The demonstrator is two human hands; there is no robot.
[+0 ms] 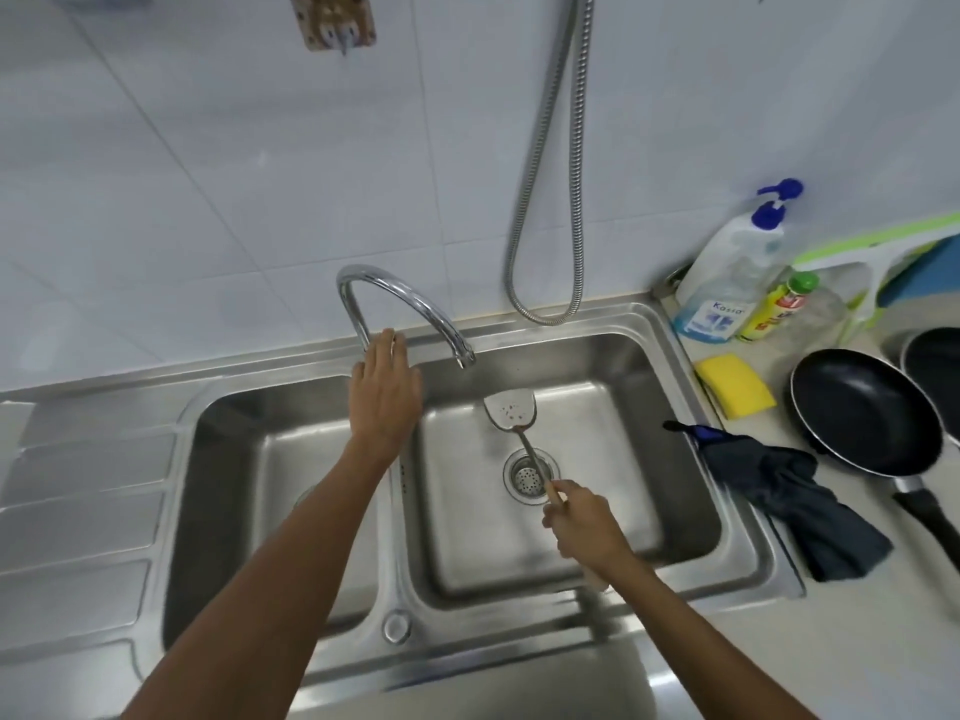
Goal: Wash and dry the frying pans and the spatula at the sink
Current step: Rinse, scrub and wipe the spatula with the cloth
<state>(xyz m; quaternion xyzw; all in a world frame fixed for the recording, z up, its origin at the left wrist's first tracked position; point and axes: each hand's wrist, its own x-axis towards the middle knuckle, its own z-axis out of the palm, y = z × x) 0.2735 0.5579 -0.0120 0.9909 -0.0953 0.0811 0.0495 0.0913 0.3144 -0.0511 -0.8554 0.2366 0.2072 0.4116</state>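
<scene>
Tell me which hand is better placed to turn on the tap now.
Left. The left hand is free and its fingers are at the base of the tap. The right hand grips the spatula and holds its blade just below the spout, so it is probably best kept there.

- white tile wall (208,174), big glossy squares, thin grout lines
- flexible metal hose (550,200) hanging down it in a loop
- pale counter (883,641) off to the right
- soft, even light
</scene>
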